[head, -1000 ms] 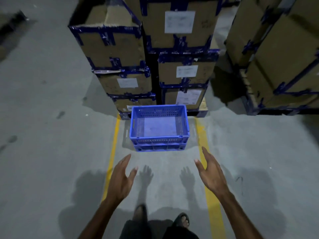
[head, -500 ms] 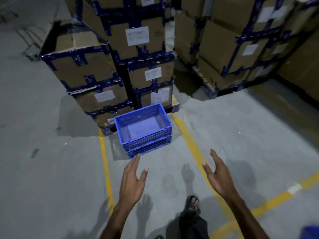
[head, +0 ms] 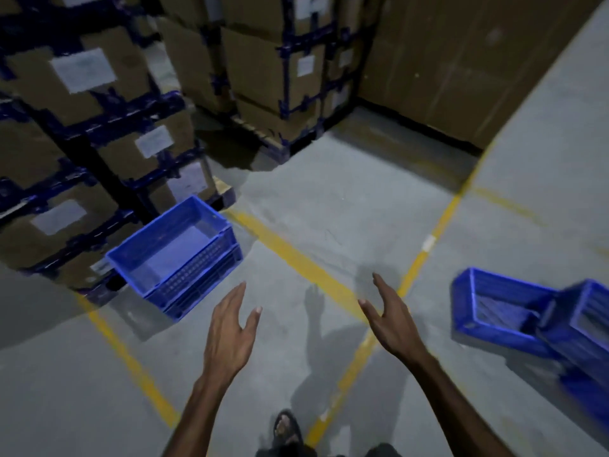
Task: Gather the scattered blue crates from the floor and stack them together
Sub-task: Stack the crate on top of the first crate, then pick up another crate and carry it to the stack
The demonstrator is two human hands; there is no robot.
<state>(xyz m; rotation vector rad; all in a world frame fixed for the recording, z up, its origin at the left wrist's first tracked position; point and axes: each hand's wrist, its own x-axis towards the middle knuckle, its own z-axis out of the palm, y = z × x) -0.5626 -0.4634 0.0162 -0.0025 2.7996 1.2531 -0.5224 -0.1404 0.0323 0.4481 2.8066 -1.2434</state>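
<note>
A stack of blue crates (head: 184, 258) stands on the floor at the left, against the cardboard boxes. More blue crates (head: 514, 311) lie jumbled on the floor at the right edge, one (head: 590, 321) tilted against another. My left hand (head: 230, 331) and my right hand (head: 392, 318) hover empty in front of me, fingers straight, palms facing each other. Both hands are apart from every crate, between the left stack and the right group.
Strapped cardboard boxes (head: 108, 150) on pallets rise at the left and the back (head: 273, 77). A tall brown wall (head: 461, 61) closes the back right. Yellow floor lines (head: 296, 258) cross the grey concrete. My sandalled foot (head: 286, 427) is at the bottom.
The view has swung to the right: the stacked crates slid to the left of the frame and the jumbled crates came into view at the right. Both hands stay raised and empty.
</note>
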